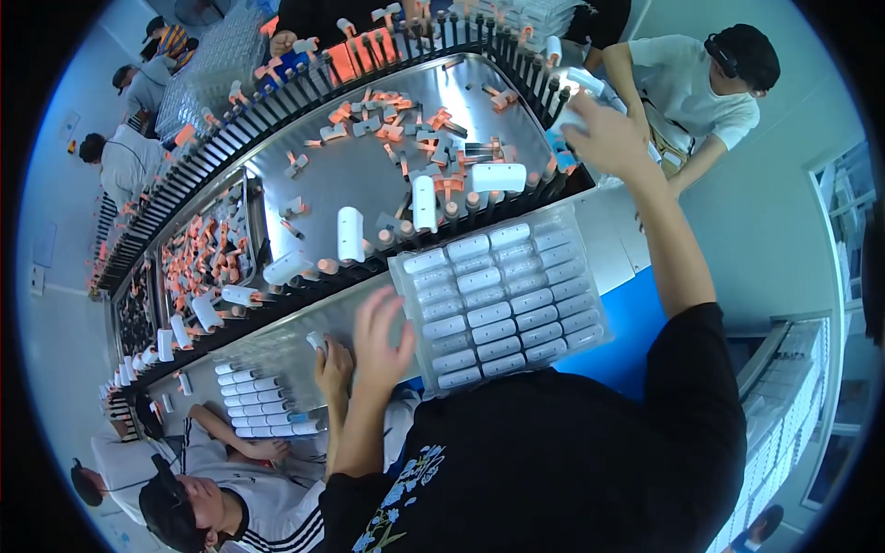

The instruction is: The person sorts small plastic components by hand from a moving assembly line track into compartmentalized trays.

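Observation:
My left hand (378,336) is slightly blurred, its fingers spread beside the left edge of a clear plastic tray (595,339). White rounded cases (498,348) fill many of the tray's pockets. Stretched out to the far right, my right hand (604,134) is at the conveyor's corner, beside a white case (583,81) there. Blur and glare hide whether its fingers grip anything. Along the conveyor's near side, a white case (350,234), another white case (424,205) and a sideways white case (499,177) sit by the posts.
Black posts (323,78) ring a metal pan (313,198) strewn with orange and grey pieces (387,115). A co-worker's hand (334,367) holds a small light piece close to my left hand. Another tray of white cases (258,401) lies left. A person in white (701,83) stands right.

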`<state>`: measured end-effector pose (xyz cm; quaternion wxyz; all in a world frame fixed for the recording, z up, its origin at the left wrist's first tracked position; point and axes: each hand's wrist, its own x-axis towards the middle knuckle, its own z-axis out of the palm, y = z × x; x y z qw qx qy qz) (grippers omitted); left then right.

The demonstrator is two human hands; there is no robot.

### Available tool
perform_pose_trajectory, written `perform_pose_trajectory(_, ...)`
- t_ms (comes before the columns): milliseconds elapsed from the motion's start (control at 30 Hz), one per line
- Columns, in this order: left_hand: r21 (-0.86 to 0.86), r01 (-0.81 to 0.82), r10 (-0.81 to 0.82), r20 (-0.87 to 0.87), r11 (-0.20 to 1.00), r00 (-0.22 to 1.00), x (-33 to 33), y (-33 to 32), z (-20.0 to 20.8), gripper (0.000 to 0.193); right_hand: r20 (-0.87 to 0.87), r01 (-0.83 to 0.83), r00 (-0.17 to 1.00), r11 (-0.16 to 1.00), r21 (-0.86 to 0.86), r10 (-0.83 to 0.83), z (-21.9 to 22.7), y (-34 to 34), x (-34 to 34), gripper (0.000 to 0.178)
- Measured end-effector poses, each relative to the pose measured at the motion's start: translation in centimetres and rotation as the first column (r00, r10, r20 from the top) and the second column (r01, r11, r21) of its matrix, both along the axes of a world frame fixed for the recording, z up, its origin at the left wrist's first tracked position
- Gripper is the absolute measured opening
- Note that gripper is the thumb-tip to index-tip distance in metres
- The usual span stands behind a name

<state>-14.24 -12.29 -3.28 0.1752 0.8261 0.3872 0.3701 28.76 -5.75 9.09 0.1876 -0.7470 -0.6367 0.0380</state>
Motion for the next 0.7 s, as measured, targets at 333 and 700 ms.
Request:
perform_pose_trajectory(333,-0.201,0.122,-0.161,-0.190,0.972,0.969,2.3,-1.0,-4.3,0.035,0.238,-0.492,0.798,0.826,-0.275,0.554,-2.3,4.4,-4.3,0.041)
perform_pose_trajectory(700,-0.006,-0.194,0.180,-0.345,0.981,0.921,7.9,5.8,-8.8,0.038,-0.070,-0.185,0.957,0.777,0.601,0.282,-12.0,-1.8,-15.3,0.049)
